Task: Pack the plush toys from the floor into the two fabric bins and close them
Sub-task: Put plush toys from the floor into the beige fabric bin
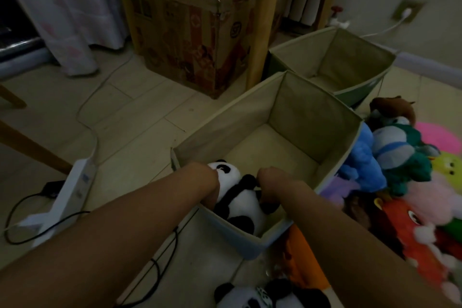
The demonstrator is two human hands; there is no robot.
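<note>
Two open beige fabric bins stand on the floor: the near bin point(312, 117) and the far bin point(355, 57). A panda plush point(240, 195) lies in the near corner of the near bin. My left hand point(207, 182) and my right hand point(271, 182) reach down into that bin on either side of the panda and hold it; the fingers are hidden below the wrists. A pile of plush toys lies right of the bin: a blue one point(365, 160), a green one point(405, 162), a red one point(410, 227). Another panda plush point(252, 295) lies at the bottom edge.
A cardboard box point(190, 22) and a wooden post point(262, 20) stand behind the bins. A white power strip point(67, 187) with black cables lies on the tiled floor at left. A curtain point(62, 7) hangs at back left. An orange plush point(302, 257) lies under my right forearm.
</note>
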